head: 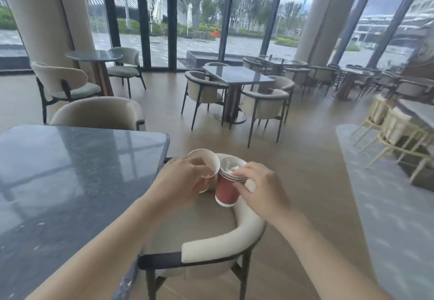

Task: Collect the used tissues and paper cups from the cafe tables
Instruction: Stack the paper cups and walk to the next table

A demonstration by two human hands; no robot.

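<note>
In the lower middle of the frame, both hands hold paper cups above the seat of a cream chair (249, 228). The left hand (183, 179) curls its fingers round the wall of a single paper cup (209, 160), which tilts with its open mouth toward the upper right. The right hand (263, 184) pinches the rim of a stack of red cups (225, 191). Its fingertips (243, 173) lie over the stack's right edge and the thumb sits lower on the side. Crumpled white tissue (231, 167) sits inside the top cup of the stack, just left of those fingertips. The single cup's rim is right beside the stack's rim. Whether they touch is unclear. A dark glossy table (70, 182) fills the left of the frame.
</note>
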